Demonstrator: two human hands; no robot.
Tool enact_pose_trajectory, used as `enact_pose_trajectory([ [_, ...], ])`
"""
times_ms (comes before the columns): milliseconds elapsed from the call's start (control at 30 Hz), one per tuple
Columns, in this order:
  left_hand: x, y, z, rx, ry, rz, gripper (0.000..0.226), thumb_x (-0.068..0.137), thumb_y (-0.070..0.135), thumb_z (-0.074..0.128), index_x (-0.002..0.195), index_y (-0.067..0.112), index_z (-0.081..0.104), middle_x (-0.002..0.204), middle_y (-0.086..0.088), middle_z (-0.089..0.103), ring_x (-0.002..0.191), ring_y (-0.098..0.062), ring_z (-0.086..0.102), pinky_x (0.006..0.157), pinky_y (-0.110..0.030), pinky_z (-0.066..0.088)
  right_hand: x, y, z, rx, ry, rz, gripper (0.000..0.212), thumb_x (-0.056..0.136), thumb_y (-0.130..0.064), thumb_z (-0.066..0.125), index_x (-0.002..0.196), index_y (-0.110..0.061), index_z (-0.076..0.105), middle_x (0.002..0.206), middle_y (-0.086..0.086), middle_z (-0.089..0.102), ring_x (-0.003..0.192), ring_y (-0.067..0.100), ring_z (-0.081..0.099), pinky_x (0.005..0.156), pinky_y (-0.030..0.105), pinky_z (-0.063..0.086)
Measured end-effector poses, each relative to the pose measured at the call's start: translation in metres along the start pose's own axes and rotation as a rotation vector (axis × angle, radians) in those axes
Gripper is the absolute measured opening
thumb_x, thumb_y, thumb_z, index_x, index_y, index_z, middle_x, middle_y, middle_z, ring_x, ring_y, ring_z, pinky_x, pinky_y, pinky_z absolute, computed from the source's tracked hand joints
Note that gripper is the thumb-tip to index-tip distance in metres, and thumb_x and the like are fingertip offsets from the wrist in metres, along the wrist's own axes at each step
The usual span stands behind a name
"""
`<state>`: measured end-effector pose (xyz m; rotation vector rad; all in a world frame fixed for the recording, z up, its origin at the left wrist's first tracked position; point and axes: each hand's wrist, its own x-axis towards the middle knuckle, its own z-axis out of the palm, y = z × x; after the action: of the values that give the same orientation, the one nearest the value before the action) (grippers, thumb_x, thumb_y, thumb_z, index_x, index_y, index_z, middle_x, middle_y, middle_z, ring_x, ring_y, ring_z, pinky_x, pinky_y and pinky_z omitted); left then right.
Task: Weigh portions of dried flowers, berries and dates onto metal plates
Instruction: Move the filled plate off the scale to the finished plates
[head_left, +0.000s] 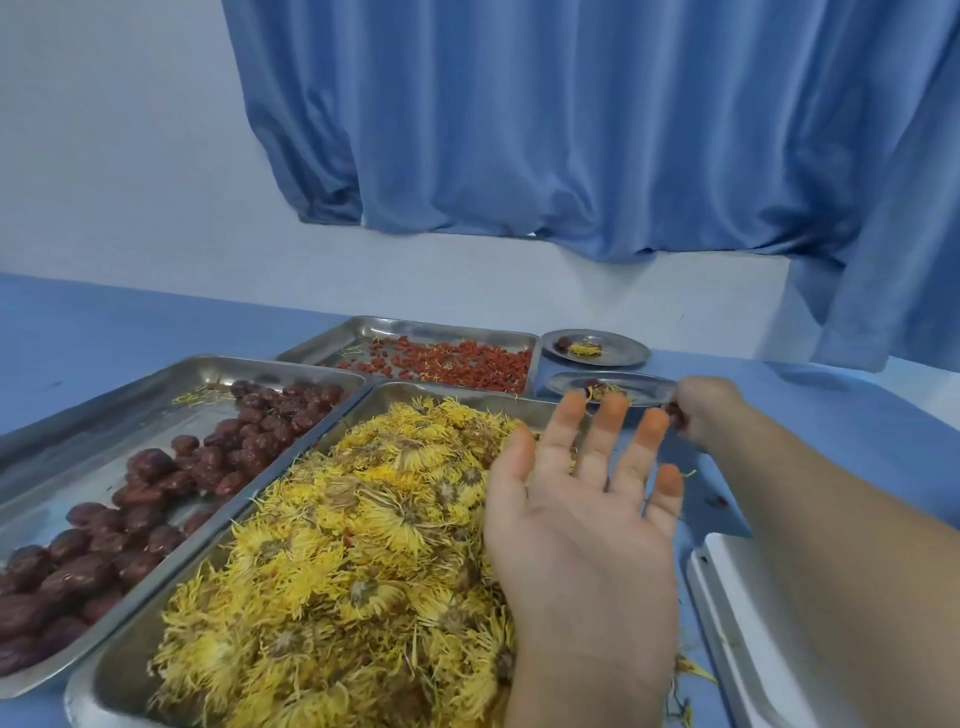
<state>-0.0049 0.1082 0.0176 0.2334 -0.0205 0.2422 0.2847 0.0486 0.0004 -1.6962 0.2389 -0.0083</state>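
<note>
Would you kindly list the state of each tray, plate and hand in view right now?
flower tray: heaped full.
date tray: partly filled.
berry tray: thinly covered.
far plate: holds a small portion.
near plate: holds a small portion.
left hand: open, palm up, empty.
right hand: pinching a dark red piece beside the near plate.

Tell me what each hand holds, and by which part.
The left hand holds nothing. The right hand pinches a dark red fruit at its fingertips; which part is hidden.
</note>
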Motion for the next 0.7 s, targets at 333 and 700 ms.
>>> enact_pose_trajectory([
  [333,0.005,-0.003,-0.005,0.010,-0.001,-0.008,0.043,0.078,0.046,0.057,0.095,0.012,0.078,0.105,-0.013,0.073,0.092,-0.032,0.072,0.071,-0.037,0.048,-0.021,-0.012,0.022,-0.085,-0.300,0.078,0.010,0.089,0.011,0.052,0.092,0.002,0.053,0.077,0.013,0.050,0.060,0.020,0.049,0.032,0.011,0.039],
  [700,0.002,-0.017,0.002,0.306,-0.040,0.021,0.032,0.074,0.042,0.058,0.081,0.018,0.078,0.087,-0.005,0.070,0.069,-0.021,0.066,0.061,-0.031,0.042,-0.079,-0.040,-0.063,-0.249,-0.505,-0.117,0.003,0.085,-0.005,0.061,0.087,-0.004,0.060,0.081,0.012,0.066,0.062,0.020,0.063,0.059,0.028,0.054],
])
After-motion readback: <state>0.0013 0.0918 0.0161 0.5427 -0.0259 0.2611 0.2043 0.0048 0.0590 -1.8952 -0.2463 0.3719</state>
